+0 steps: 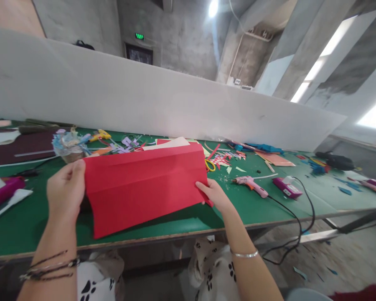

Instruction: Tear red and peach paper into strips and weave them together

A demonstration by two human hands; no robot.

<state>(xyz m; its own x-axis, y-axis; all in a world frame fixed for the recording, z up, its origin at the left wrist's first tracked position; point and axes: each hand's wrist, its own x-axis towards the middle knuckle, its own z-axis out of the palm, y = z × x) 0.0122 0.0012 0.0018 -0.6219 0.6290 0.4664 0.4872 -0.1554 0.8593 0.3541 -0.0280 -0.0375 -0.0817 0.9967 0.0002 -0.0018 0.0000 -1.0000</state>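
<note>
I hold a large red paper sheet (144,188), folded with creases, above the front of the green table (25,225). My left hand (65,190) grips its left edge, fingers closed round it. My right hand (214,194) pinches the sheet's lower right edge. A cream sheet (171,144) peeks out behind the red one.
Paper scraps (225,161), yellow scissors (209,165), a pink glue gun (249,184) with a black cable, a magenta box (286,187) and a bundle of trinkets (69,146) lie on the table. A white board (144,96) walls the far edge. A magenta tool (3,192) lies at left.
</note>
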